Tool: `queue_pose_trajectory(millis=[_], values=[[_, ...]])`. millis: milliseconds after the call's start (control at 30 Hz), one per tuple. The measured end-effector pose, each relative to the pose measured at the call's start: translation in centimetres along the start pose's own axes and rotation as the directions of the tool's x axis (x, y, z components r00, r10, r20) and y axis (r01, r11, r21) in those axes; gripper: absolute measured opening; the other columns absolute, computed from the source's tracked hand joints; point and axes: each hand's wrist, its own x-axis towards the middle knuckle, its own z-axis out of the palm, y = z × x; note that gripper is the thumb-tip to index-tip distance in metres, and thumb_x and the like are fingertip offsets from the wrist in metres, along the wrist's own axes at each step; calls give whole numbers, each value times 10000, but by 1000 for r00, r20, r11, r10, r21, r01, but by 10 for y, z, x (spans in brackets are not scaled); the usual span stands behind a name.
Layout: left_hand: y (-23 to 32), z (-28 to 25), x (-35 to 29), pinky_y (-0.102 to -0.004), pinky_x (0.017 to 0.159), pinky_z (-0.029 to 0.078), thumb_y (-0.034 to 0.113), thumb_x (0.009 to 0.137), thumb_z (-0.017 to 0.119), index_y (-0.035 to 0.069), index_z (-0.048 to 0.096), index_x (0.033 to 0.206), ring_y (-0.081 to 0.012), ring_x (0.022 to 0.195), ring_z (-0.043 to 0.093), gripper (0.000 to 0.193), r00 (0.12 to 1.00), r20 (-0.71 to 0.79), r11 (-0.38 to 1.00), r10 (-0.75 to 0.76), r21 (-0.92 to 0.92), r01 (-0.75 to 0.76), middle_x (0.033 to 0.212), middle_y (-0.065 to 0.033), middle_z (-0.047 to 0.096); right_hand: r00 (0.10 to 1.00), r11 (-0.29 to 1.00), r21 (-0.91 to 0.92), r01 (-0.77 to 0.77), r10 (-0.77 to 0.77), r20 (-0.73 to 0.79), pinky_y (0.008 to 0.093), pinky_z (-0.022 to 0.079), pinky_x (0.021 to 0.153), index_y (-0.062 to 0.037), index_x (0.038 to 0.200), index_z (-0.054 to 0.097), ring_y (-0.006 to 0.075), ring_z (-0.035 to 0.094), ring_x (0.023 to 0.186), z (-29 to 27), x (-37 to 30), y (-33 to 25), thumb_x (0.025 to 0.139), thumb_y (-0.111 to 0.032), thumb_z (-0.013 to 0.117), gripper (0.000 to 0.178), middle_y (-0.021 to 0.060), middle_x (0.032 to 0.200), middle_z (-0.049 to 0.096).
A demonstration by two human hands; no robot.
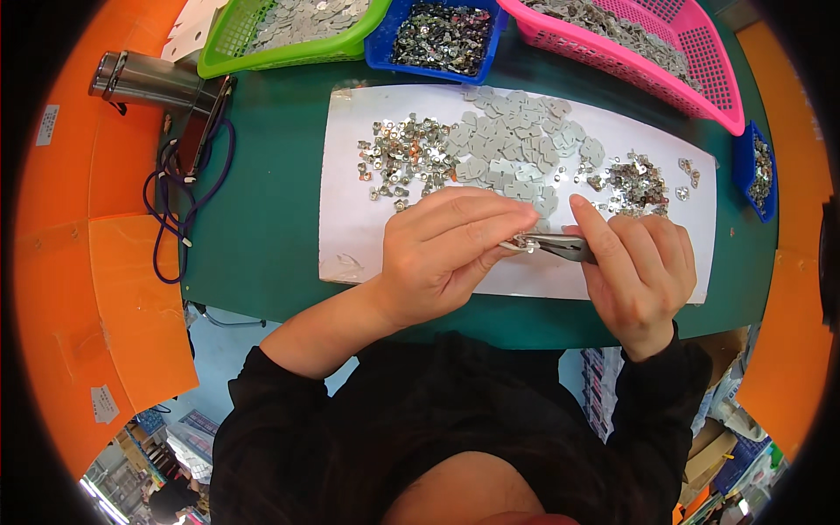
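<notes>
In my right hand point(643, 267) is a pair of pliers point(567, 246), its jaws pointing left. My left hand point(437, 249) pinches a small light-coloured metal piece point(520, 244) between thumb and fingers, and the plier jaws meet it there; the fingers hide most of the piece. Just beyond my hands, on a white sheet point(359, 245), lies a pile of flat grey discs with notched edges point(516, 144). Left of it are shiny small metal clips point(407, 157), and to the right a heap of darker small metal parts point(637, 184).
At the back of the green table point(262, 175) stand a green basket point(289, 57), a blue bin point(429, 72) and a pink basket point(630, 74), all with metal parts. A small blue tray point(759, 171) sits at right. A steel flask point(153, 80) and a dark cord point(229, 149) lie left.
</notes>
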Motion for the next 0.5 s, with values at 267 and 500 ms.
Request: queue_pose_trajectory(millis=[267,500], values=[[4,-2,-2,-338,770,548,-39,833,654,-40,682,995,-283,883,695,165,991,53,988,-120,-93,125,970,-160,712,970,960,252,-125,65,234,335,397,592,-103,1012,713,212,518,662,-3,3,2,644,-82,778,375,19,723,546],[7,4,-8,-296,757,530,12,953,562,-62,660,967,-187,844,671,124,804,122,682,-582,-465,564,916,-138,691,976,961,213,-178,145,160,328,392,560,-51,952,696,218,525,625,-6,13,-1,697,-68,783,270,64,714,591]])
